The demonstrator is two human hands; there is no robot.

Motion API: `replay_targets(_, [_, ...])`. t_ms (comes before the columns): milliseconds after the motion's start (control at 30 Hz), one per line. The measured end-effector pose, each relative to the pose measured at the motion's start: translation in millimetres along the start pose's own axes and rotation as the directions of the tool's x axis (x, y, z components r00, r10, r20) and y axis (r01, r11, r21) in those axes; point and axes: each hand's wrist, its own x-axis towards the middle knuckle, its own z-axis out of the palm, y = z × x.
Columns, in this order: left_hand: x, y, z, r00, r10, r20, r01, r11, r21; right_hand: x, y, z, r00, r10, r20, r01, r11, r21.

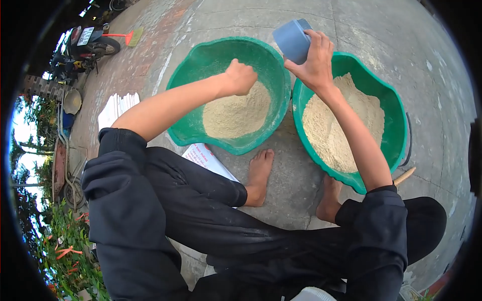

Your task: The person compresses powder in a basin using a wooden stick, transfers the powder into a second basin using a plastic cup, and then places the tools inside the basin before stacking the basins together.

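Green tub, left (181,83): standing on the pavement (296,193) and holding a low mound of pale powder (233,118), with a light dusting coating its inner wall. Green tub, right (394,108): standing beside it and holding a broader, fuller heap of pale meal (329,135) that is rising unevenly toward the far side. Blue cup (292,41), one: tilting above the far rims of the tubs, its contents hidden. Right hand (316,60): grasping the cup, fingers and thumb wrapping its end. Left hand (242,79): hovering over the left tub, fingers clenching; whether anything is inside the fist, cannot tell. Printed sack (206,158): lying partly under the left tub. White stack (118,108): resting beyond the left forearm.
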Motion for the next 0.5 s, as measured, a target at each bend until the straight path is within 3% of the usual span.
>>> replay_targets(100, [-9.9, 63.6, -12.0, 0.893, 0.209, -0.4, -0.189, 0.978, 0.089, 8.5, 25.5, -38.4, 1.0, 0.015, 0.004, -0.015, 0.993, -0.121])
replay_targets(133, [-15.0, 81.9, -16.8, 0.827, 0.29, -0.482, -0.274, 0.956, 0.105, 11.8, 35.5, -52.7, 0.999, 0.01, 0.033, -0.005, 0.992, -0.128])
replay_targets(167, [-24.5, 97.1, -25.1, 0.759, 0.494, -0.423, -0.521, 0.851, 0.06, 12.5, 41.7, -70.0, 0.999, 0.024, 0.031, -0.019, 0.988, -0.156])
replay_targets(200, [-28.9, 105.0, -31.2, 0.637, 0.675, -0.371, -0.726, 0.688, 0.004, 13.9, 47.2, -86.7, 0.994, -0.03, 0.105, 0.051, 0.978, -0.204])
replay_targets(267, [-22.8, 96.5, -10.4, 0.116, 0.906, -0.407, -0.965, 0.199, 0.168, 11.3, 59.7, -117.3, 0.958, -0.132, 0.255, 0.202, 0.94, -0.274])
replay_targets(300, [-11.3, 74.4, 18.3, 0.26, 0.907, -0.332, -0.959, 0.283, 0.023, 7.3, 67.2, -135.2, 0.915, -0.188, 0.356, 0.304, 0.902, -0.306])
replay_targets(367, [-6.0, 28.7, 24.9, 0.405, 0.791, -0.458, -0.879, 0.474, 0.042, -2.8, 70.3, -171.6, 0.815, -0.223, 0.534, 0.445, 0.831, -0.333])
replay_targets(433, [8.6, -3.3, 27.2, 0.605, 0.685, -0.405, -0.69, 0.705, 0.162, -20.1, 68.3, -199.4, 0.793, -0.145, 0.592, 0.415, 0.84, -0.349])
replay_targets(500, [20.3, -20.1, 16.0, 0.926, 0.363, -0.099, -0.33, 0.91, 0.25, -37.6, 64.3, -218.5, 0.75, -0.011, 0.661, 0.328, 0.875, -0.357])
